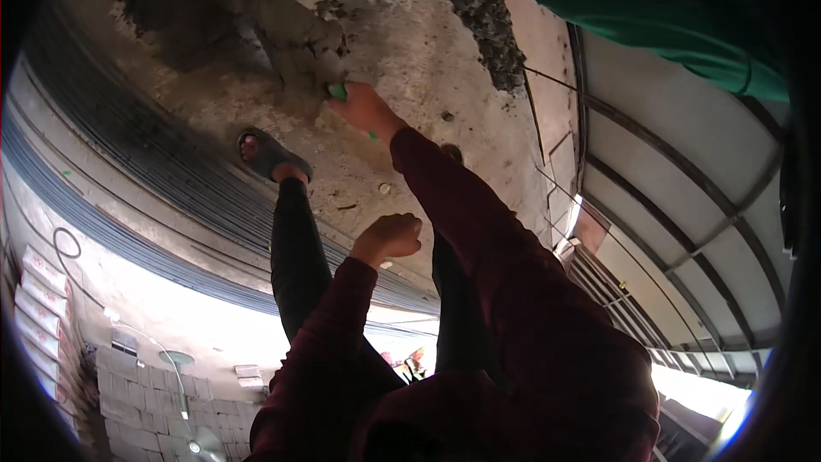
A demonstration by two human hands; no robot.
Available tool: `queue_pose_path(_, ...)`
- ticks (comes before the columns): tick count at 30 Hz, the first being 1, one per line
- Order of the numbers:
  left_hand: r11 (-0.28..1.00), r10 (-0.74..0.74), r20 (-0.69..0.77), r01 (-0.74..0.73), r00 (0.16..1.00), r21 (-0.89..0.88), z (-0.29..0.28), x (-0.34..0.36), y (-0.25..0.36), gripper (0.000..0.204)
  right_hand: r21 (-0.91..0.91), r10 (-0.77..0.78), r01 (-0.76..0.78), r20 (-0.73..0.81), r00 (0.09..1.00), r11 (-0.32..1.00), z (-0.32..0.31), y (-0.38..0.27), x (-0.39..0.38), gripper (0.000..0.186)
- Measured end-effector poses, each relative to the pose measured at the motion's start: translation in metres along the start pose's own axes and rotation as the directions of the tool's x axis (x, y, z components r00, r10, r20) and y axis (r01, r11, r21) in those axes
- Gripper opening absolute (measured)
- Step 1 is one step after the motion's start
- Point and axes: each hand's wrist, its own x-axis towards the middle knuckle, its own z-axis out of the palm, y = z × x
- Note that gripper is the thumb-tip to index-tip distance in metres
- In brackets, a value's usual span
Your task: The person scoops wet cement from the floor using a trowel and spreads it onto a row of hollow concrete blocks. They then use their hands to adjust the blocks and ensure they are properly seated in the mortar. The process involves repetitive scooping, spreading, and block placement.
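Note:
My right hand [363,109] is wrapped round the green handle [339,91] of a tool, with a bit of green showing on both sides of the fist. Beyond it, toward the upper left, lies a grey, mortar-coloured shape; whether this is the tool's blade or wet mix, I cannot tell. My left hand [389,238] is curled into a fist nearer my body, apart from the tool, and nothing shows in it. A dark wet patch of mortar-like mix [184,13] spreads on the floor [402,60] at the upper left.
Long dark metal bars [162,171] run along the left. My sandalled foot [274,156] stands beside them. At the upper right, another person's green sleeve [624,21] reaches toward a dark clumpy strip of mix [492,38]. A framed panel wall [684,180] curves along the right.

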Motion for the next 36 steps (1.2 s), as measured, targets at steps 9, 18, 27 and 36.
queue_pose_path(9, 0.991, -0.125, -0.094, 0.128, 0.988, 0.026, 0.061, 0.084, 0.014, 0.022, 0.091, 0.051, -0.051, 0.004, 0.999, 0.995, -0.030, 0.200, -0.138, 0.038)
queue_pose_path(18, 0.909, -0.416, 0.091, 0.416, 0.905, 0.025, 0.213, 0.206, -0.009, 0.019, 0.109, 0.208, -0.199, -0.074, 0.975, 0.974, -0.108, 0.468, -0.260, 0.033)
queue_pose_path(27, 0.854, -0.519, 0.109, 0.511, 0.848, 0.092, 0.282, 0.244, -0.055, 0.019, -0.101, 0.355, -0.393, -0.274, 0.894, 0.914, -0.261, 0.667, -0.321, 0.038)
queue_pose_path(36, 0.807, -0.590, 0.140, 0.585, 0.795, 0.076, 0.303, 0.250, -0.084, 0.023, -0.295, 0.041, -0.366, -0.728, 0.684, 0.883, -0.296, 0.758, -0.229, 0.030)
